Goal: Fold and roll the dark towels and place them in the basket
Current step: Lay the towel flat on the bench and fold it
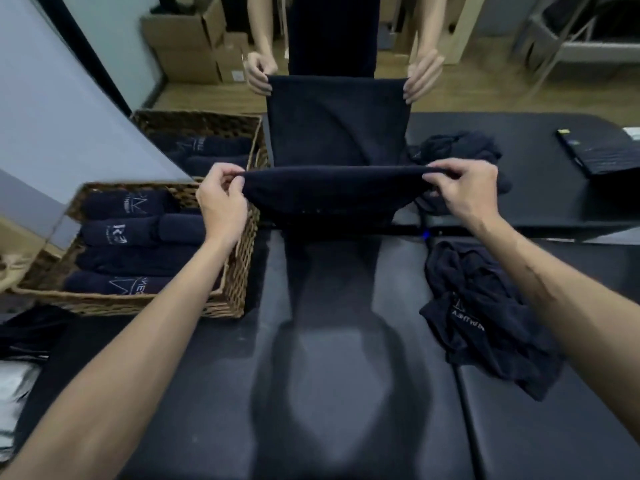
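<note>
A dark towel (336, 133) of soft, matte navy cloth is stretched taut above the surface (346, 375), hanging in the air as a long flat band between two people. The left hand (221, 202) pinches the near left corner, thumb and fingers curled round the cloth, and the right hand (464, 192) pinches the near right corner the same way, so each grip is closed on the towel; the near end sags in a shallow curve between them. At the far end, another person's hands (424, 76) hold the other two corners, where the edge runs straight. The surface is black, smooth and padded, with a faint sheen and a seam running along it right of the middle. At its left edge stands a rectangular basket (235, 278) of brown woven wicker, holding rolled towels (131, 233) in neat rows, each a tight navy cylinder with pale printed lettering. A second wicker basket (197, 123) of the same weave sits beyond it, also with rolls inside. Toward the right edge lies a crumpled towel (485, 323), loosely heaped, with pale lettering showing, and another crumpled heap (457, 147) lies farther back near the stretched cloth. A flat black box (595, 150) rests at the far right corner.
</note>
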